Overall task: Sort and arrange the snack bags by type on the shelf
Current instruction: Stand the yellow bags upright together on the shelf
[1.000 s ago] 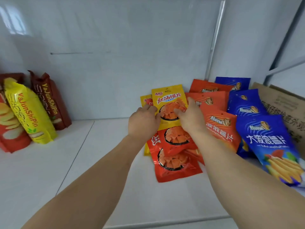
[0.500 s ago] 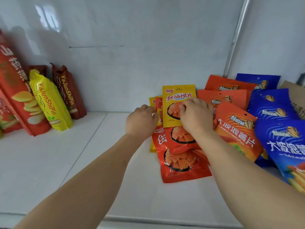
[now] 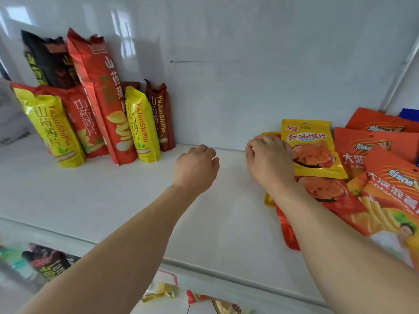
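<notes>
Currently your right hand [image 3: 268, 160] rests curled against the left edge of the yellow snack pouch [image 3: 311, 148] leaning atop the red pouches [image 3: 328, 196] on the shelf [image 3: 113, 200]; grip unclear. Left hand [image 3: 196, 167] hovers loosely curled, empty. Risk: nudging it could slide the overlapped stack.

tall bags [image 3: 118, 114] stand left on the shelf [image 3: 113, 196], flat pouches [image 3: 322, 159] lie right
</notes>
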Action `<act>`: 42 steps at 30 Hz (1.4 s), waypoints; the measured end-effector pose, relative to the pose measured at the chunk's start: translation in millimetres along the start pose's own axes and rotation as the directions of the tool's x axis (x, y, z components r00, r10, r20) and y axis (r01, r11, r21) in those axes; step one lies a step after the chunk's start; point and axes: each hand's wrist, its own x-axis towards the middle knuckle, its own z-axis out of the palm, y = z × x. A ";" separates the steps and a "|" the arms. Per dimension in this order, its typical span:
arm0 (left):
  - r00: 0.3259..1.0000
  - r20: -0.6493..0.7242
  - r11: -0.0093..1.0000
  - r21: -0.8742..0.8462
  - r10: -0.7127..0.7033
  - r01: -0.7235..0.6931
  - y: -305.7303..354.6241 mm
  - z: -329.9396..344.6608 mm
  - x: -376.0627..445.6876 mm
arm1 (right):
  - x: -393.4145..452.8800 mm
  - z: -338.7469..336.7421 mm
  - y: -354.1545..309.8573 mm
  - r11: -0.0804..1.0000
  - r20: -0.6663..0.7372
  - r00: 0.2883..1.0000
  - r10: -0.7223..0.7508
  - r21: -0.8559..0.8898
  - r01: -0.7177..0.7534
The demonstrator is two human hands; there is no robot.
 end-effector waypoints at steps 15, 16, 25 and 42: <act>0.975 -0.211 0.992 -0.115 -0.072 0.049 -236.6 -50.2 -31.3 | 35.1 58.9 -244.8 0.866 0.279 0.953 0.117 0.442 -0.236; 0.971 -0.225 0.990 -0.134 -0.076 0.046 -244.6 -50.2 -30.0 | 39.9 64.8 -253.1 0.837 0.290 0.945 0.152 0.471 -0.279; 0.895 -0.367 0.938 -0.321 -0.253 0.133 -282.2 -36.6 -10.2 | 60.0 117.5 -276.7 0.620 0.311 0.883 0.350 0.630 -0.468; 0.604 -0.365 0.649 -0.673 -0.708 0.354 -332.7 -36.1 8.6 | 55.8 148.1 -281.8 0.605 0.240 0.869 0.433 0.638 -0.477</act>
